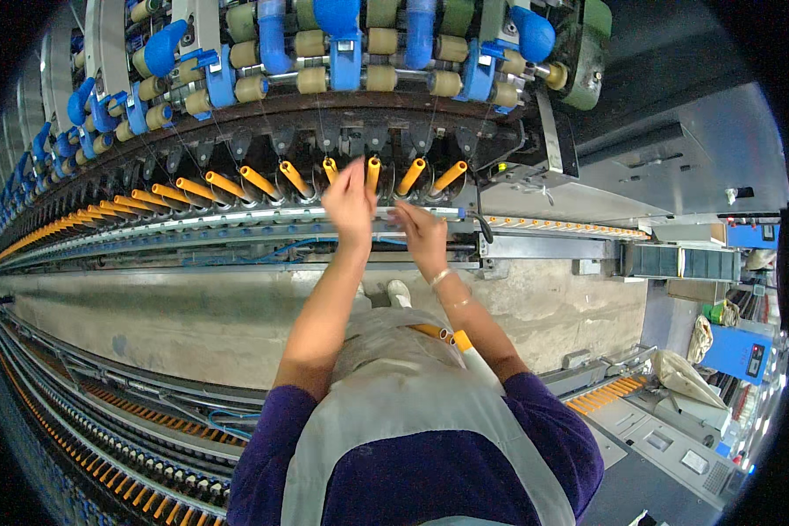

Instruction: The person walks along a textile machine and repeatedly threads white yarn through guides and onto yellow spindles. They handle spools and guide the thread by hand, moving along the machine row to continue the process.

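My left hand [351, 200] is raised at a spinning machine's row of orange bobbin tubes. Its fingers are pressed together, pointing up between a partly covered orange tube [330, 166] and another upright orange tube [373, 175]. Whatever it pinches is too small to make out. Lower and to the right, my right hand [422, 233] has its fingers curled together just in front of the pale rail [307, 215], below the tubes. Slight blur hides what lies between those fingertips. To the right of both hands stand two more tubes, one a leaning orange tube [449, 178].
Above the tubes run drafting rollers [382, 41] with blue arms [345, 61]. Orange tubes also stick out of my grey apron's [368, 351] pocket. Behind me stands a second machine row [131, 421]. A grey machine housing [579, 210] is at the right.
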Demonstrator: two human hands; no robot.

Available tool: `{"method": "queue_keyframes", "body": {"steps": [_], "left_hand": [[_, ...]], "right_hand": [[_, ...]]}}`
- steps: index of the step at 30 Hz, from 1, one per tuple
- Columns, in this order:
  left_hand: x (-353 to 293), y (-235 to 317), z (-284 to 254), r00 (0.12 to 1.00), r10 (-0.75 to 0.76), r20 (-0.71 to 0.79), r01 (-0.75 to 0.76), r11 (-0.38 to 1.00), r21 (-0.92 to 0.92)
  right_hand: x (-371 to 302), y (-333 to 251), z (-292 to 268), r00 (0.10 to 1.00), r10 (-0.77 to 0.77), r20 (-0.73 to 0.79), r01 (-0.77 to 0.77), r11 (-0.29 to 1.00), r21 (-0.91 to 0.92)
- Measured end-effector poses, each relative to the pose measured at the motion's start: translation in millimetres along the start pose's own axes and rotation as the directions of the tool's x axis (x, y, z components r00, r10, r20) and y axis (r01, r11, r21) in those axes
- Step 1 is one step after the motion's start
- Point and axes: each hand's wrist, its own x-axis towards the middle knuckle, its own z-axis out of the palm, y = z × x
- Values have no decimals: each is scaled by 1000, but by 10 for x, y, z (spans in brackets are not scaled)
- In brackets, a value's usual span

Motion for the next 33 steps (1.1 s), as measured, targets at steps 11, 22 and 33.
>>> {"method": "queue_keyframes", "body": {"steps": [11,22,33], "left_hand": [[96,-1151,-335,991,-76,112,59,987,146],[194,-1679,-742,868,-301,394,124,901,416],[-4,-616,-715,710,-394,584,223,912,344]], "right_hand": [[-291,-353,-465,995,-6,-96,-7,991,-133],[-779,-252,-242,993,-109,44,117,956,-268],[786,-804,-296,879,335,-340,-303,942,146]]}}
